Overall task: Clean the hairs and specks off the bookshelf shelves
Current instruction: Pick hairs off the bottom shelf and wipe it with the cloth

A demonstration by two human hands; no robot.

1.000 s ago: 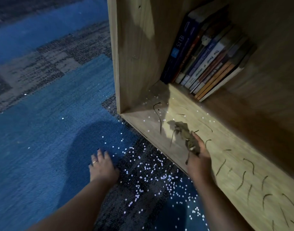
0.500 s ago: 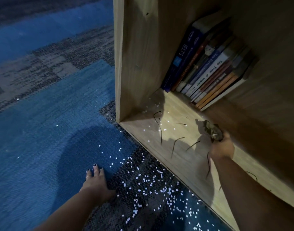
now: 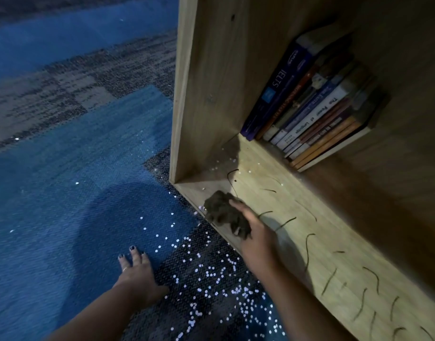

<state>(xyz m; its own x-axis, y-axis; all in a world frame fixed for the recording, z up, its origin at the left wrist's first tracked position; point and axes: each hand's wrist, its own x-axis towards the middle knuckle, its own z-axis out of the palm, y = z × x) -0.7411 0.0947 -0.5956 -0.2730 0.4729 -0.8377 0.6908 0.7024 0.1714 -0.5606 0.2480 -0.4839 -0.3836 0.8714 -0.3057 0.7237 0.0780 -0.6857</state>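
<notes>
While the right hand (image 3: 255, 232) clutches the dark cloth (image 3: 223, 212) at the front edge of the shelf (image 3: 339, 232), firm outward strokes should drag hairs (image 3: 307, 252) and specks (image 3: 214, 169) off; the left hand (image 3: 135, 269) lies flat on the carpet (image 3: 63, 193)

Blue-and-grey patchwork carpet (image 3: 76, 156), white specks (image 3: 211, 274), tan woodgrain shelf (image 3: 297, 193), dark cloth (image 3: 223, 212).

Books (image 3: 310, 114) stand at the back of the shelf (image 3: 297, 217), hairs (image 3: 369, 276) before them, carpet (image 3: 63, 193) left

Dark nail polish (image 3: 132, 248), 1 ring (image 3: 124, 269) on left hand (image 3: 135, 274)
</notes>
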